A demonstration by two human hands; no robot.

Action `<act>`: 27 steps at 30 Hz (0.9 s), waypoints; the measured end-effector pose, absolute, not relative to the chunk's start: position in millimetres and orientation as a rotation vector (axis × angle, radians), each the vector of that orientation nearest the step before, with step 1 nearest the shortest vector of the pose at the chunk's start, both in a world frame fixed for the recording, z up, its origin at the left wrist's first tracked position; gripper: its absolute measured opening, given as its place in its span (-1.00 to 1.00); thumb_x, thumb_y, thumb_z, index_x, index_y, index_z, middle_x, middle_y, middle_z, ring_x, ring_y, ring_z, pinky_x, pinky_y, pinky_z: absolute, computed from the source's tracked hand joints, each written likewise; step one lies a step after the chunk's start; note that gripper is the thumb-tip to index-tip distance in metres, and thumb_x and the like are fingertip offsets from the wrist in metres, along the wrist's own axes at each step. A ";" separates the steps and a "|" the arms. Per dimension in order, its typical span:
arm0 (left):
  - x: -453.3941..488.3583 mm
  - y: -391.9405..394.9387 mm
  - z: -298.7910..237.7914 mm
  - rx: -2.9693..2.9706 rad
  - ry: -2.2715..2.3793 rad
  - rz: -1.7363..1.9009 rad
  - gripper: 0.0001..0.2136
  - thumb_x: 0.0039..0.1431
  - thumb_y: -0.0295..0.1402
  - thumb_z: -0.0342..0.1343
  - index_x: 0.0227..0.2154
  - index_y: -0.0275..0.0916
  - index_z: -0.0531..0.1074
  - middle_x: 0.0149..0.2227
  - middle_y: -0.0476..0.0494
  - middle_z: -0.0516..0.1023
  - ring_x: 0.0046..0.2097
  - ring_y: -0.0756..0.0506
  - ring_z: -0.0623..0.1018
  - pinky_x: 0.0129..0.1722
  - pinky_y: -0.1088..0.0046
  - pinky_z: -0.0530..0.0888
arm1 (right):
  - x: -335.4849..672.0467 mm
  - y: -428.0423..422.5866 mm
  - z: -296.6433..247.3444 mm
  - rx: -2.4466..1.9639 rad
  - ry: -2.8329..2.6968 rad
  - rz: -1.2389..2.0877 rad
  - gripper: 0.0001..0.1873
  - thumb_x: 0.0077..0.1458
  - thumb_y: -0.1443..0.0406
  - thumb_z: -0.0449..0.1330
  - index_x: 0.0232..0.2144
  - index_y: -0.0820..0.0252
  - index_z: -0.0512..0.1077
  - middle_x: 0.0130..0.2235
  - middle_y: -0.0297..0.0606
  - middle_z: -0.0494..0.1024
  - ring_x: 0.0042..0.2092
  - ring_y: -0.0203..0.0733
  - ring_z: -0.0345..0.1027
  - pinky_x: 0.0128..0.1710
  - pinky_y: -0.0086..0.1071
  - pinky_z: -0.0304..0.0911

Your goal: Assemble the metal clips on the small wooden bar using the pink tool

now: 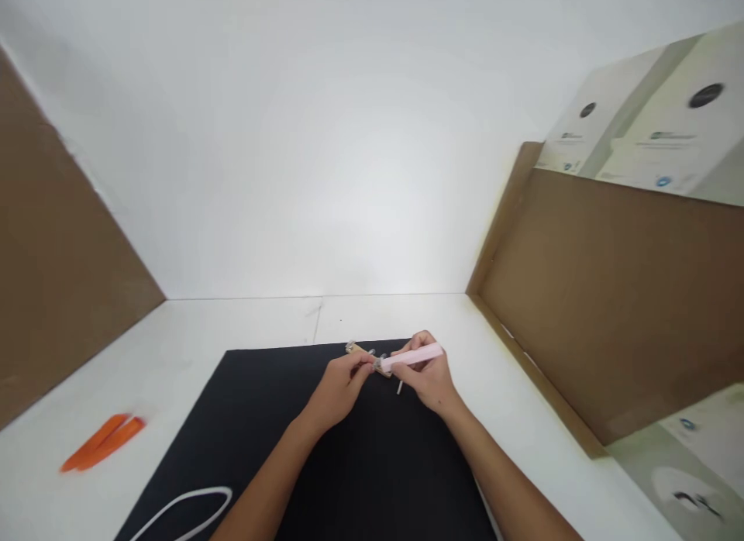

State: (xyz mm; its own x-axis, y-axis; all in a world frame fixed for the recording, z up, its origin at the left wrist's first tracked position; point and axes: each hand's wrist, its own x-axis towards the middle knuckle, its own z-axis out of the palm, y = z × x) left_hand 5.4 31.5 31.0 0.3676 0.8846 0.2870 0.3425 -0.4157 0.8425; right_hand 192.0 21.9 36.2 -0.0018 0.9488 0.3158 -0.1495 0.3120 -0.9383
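My right hand (428,378) is closed around a pale pink bar-shaped tool (414,356), whose tip points left. Beside that tip, my left hand (344,382) pinches with thumb and fingers; what it grips is too small to make out. Between and behind the hands lies a narrow tan wooden strip (361,350) with small clear or metallic bits on it, partly hidden by the fingers. A short thin white stick (400,387) shows just under my right hand. Both hands are over the far part of a black mat (372,463).
The mat lies on a white table (191,332). Orange strip-like objects (101,444) are at the left, and a white cord loop (201,493) rests on the near left of the mat. Brown boards (610,293) stand at both sides, with a white wall (325,138) behind.
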 end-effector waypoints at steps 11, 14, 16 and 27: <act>5.1 29.6 22.5 1.926 1.121 1.042 -0.76 0.28 -0.26 -0.02 -0.30 -0.21 0.52 -0.30 -0.10 0.60 -0.26 -0.07 0.52 -0.22 0.45 0.39 | 194.2 23.3 36.7 -0.931 -1.160 0.851 -0.53 -0.18 0.20 0.45 -0.42 0.07 0.18 -0.42 -0.32 0.59 -0.37 -0.15 0.51 -0.36 -0.32 0.41; 4.3 29.1 18.1 1.927 1.142 1.062 -0.79 0.26 -0.30 0.00 -0.28 -0.22 0.53 -0.29 -0.11 0.60 -0.25 -0.07 0.53 -0.20 0.43 0.41 | 195.6 24.9 34.0 -0.992 -1.148 0.781 -0.52 -0.21 0.19 0.46 -0.44 0.09 0.20 -0.43 -0.30 0.58 -0.37 -0.13 0.53 -0.37 -0.33 0.42; 3.5 28.7 16.7 1.918 1.171 1.060 -0.79 0.27 -0.31 0.00 -0.28 -0.23 0.53 -0.30 -0.12 0.61 -0.27 -0.07 0.53 -0.22 0.43 0.41 | 197.2 25.7 31.8 -1.032 -1.126 0.784 -0.50 -0.26 0.17 0.48 -0.45 0.09 0.21 -0.43 -0.27 0.60 -0.36 -0.09 0.55 -0.38 -0.34 0.43; 3.9 26.4 25.3 1.944 1.170 1.041 -0.79 0.25 -0.35 0.01 -0.27 -0.23 0.55 -0.29 -0.13 0.61 -0.27 -0.08 0.52 -0.21 0.42 0.41 | 201.4 31.5 26.0 -0.984 -1.185 0.902 -0.52 -0.30 0.26 0.49 -0.48 0.08 0.23 -0.44 -0.26 0.60 -0.38 -0.11 0.52 -0.41 -0.35 0.43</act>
State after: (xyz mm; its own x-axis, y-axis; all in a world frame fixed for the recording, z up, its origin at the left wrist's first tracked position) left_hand 3.9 26.4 25.3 0.2921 0.9073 0.3025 0.4055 -0.4039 0.8200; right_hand 201.4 31.5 26.0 0.1559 0.9377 0.3106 -0.0499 0.3215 -0.9456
